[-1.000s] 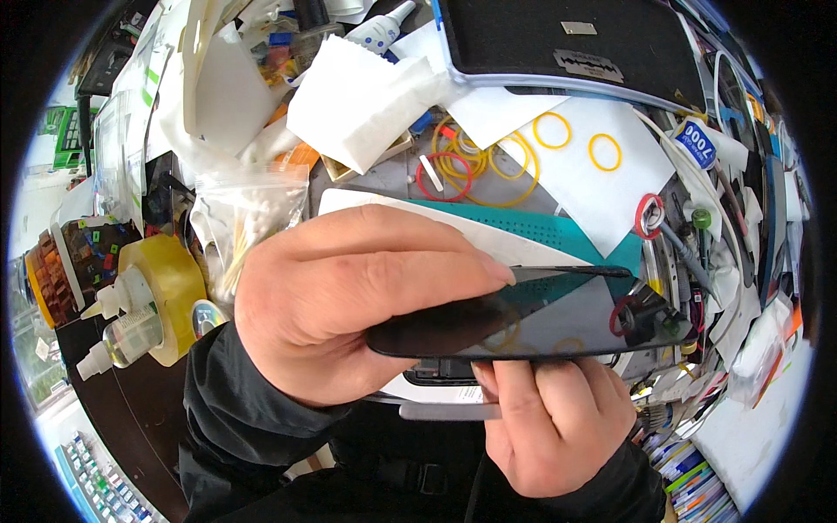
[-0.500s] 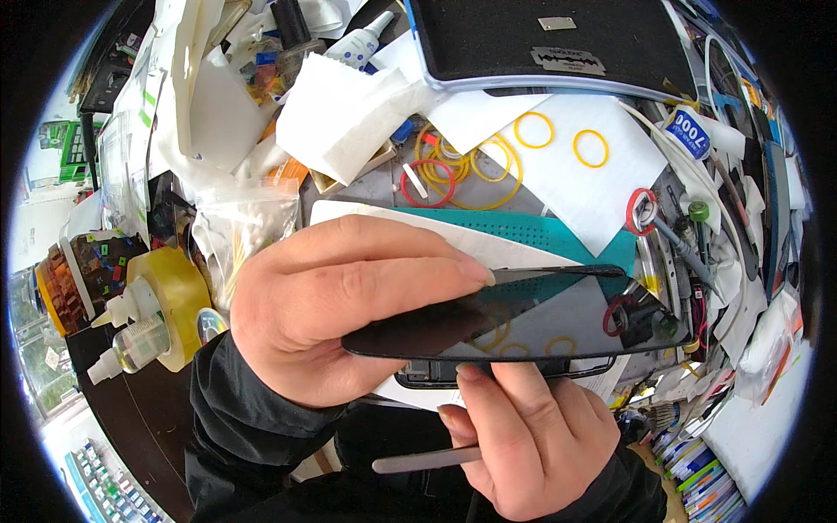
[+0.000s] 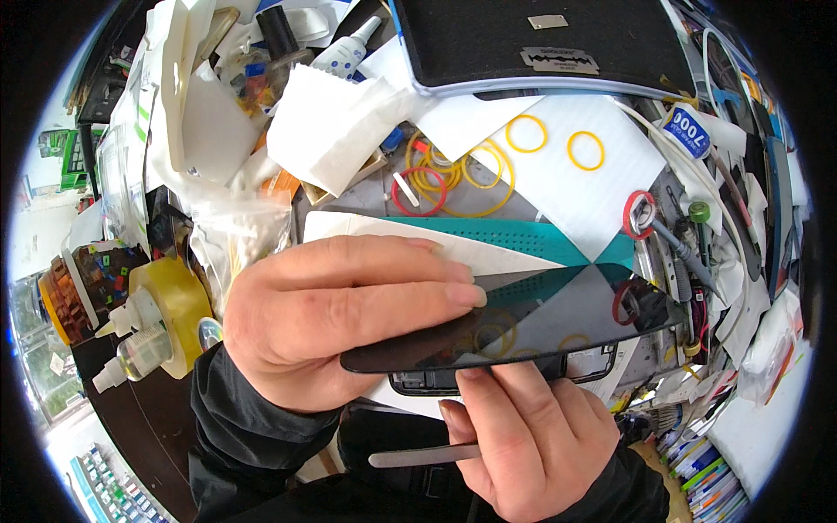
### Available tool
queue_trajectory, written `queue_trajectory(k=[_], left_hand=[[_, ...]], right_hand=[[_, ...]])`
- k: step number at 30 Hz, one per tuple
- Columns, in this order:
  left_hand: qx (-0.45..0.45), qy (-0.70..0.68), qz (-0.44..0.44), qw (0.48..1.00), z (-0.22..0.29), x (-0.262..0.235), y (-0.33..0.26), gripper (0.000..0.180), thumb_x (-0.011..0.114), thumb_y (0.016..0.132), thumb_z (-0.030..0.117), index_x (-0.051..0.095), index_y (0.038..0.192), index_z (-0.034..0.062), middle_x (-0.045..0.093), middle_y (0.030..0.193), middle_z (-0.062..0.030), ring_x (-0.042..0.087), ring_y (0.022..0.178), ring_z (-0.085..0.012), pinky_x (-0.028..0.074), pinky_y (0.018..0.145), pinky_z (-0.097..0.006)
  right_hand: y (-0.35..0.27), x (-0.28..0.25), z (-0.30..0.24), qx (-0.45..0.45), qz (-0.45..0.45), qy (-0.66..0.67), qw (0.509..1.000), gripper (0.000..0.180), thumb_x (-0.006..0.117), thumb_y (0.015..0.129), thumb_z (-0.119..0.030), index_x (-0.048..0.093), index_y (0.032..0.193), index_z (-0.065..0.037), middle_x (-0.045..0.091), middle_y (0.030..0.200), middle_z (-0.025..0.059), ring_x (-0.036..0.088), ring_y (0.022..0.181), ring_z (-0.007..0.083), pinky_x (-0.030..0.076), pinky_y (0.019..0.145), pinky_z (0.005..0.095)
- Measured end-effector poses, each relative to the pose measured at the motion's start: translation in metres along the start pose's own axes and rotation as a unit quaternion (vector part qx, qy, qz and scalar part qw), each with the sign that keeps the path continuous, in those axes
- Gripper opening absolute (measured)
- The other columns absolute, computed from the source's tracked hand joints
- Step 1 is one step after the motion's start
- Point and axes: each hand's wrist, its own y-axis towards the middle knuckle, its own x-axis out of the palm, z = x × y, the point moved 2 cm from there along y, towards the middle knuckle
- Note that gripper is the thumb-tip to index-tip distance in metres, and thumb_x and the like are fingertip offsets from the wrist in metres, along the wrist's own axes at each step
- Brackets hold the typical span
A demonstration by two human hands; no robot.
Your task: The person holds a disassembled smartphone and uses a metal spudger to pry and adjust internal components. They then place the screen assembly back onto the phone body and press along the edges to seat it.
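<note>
My left hand [image 3: 340, 305] is closed on the left part of a glossy black phone screen [image 3: 540, 327], fingers over its top and thumb hidden behind. The screen is tilted and reflects the bands and papers. Below its lower edge shows an open phone frame [image 3: 423, 383] with dark parts inside; whether the two touch, I cannot tell. My right hand [image 3: 532, 436] has its fingertips at the frame and the screen's lower edge. Between its curled thumb and fingers it also grips a slim grey metal tool [image 3: 418, 456] with a rounded end, pointing left.
A teal perforated mat [image 3: 488, 234] and white papers lie beyond the hands, with yellow rubber bands [image 3: 586, 150] on top. A black-lined tray [image 3: 488, 44] holding a razor blade [image 3: 560, 60] stands behind. Dropper bottles [image 3: 144, 349] and a tape roll [image 3: 187, 305] sit left; tools crowd the right.
The screen has tipped so that more of its glossy face shows, and its lower left edge sits slightly lower. More of the frame's right end shows. Both hands keep their grips.
</note>
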Motion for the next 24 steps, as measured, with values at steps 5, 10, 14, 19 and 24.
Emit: queue_trajectory(k=[5, 10, 14, 19, 24], left_hand=[[0.000, -0.011, -0.006, 1.000, 0.000, -0.001, 0.000, 0.017, 0.080, 0.083, 0.004, 0.080, 0.100, 0.0018, 0.078, 0.104, -0.0196, 0.076, 0.100, -0.0327, 0.061, 0.093, -0.042], [0.010, -0.005, -0.022, 1.000, -0.001, -0.003, 0.000, 0.018, 0.080, 0.083, 0.005, 0.079, 0.101, 0.0011, 0.078, 0.105, -0.0208, 0.076, 0.101, -0.0336, 0.060, 0.095, -0.043], [0.015, -0.009, -0.030, 0.999, -0.002, -0.004, 0.000, 0.020, 0.080, 0.083, 0.005, 0.079, 0.103, 0.0005, 0.077, 0.106, -0.0219, 0.076, 0.101, -0.0341, 0.060, 0.096, -0.044], [0.024, -0.002, -0.035, 0.999, -0.003, -0.004, 0.000, 0.024, 0.081, 0.082, 0.005, 0.079, 0.106, 0.0006, 0.077, 0.109, -0.0207, 0.076, 0.101, -0.0325, 0.059, 0.096, -0.042], [0.028, -0.004, -0.035, 0.999, -0.003, -0.004, -0.001, 0.029, 0.080, 0.081, 0.004, 0.080, 0.110, 0.0016, 0.076, 0.112, -0.0178, 0.075, 0.101, -0.0303, 0.060, 0.094, -0.038]], right_hand=[[-0.006, 0.005, 0.000, 0.002, 0.008, -0.007, 1.000, 0.028, 0.071, 0.095, -0.020, 0.070, 0.119, -0.006, 0.073, 0.120, 0.0132, 0.064, 0.065, 0.0231, 0.052, 0.056, 0.0316], [0.008, 0.001, -0.002, 0.014, -0.002, -0.002, 1.000, 0.030, 0.072, 0.094, -0.020, 0.070, 0.120, -0.007, 0.073, 0.118, 0.0126, 0.065, 0.067, 0.0237, 0.053, 0.058, 0.0327], [0.026, -0.010, -0.008, 0.129, -0.068, 0.055, 0.988, 0.025, 0.074, 0.088, -0.016, 0.073, 0.109, -0.004, 0.069, 0.100, 0.0085, 0.064, 0.065, 0.0216, 0.051, 0.054, 0.0325], [0.014, 0.001, -0.001, 0.038, 0.004, 0.032, 0.999, 0.034, 0.074, 0.091, -0.019, 0.069, 0.122, -0.006, 0.072, 0.113, 0.0131, 0.068, 0.073, 0.0267, 0.055, 0.063, 0.0350], [-0.007, 0.007, 0.000, 0.043, 0.006, 0.034, 0.998, 0.037, 0.075, 0.090, -0.019, 0.068, 0.124, -0.006, 0.072, 0.109, 0.0133, 0.068, 0.073, 0.0281, 0.056, 0.064, 0.0358]])
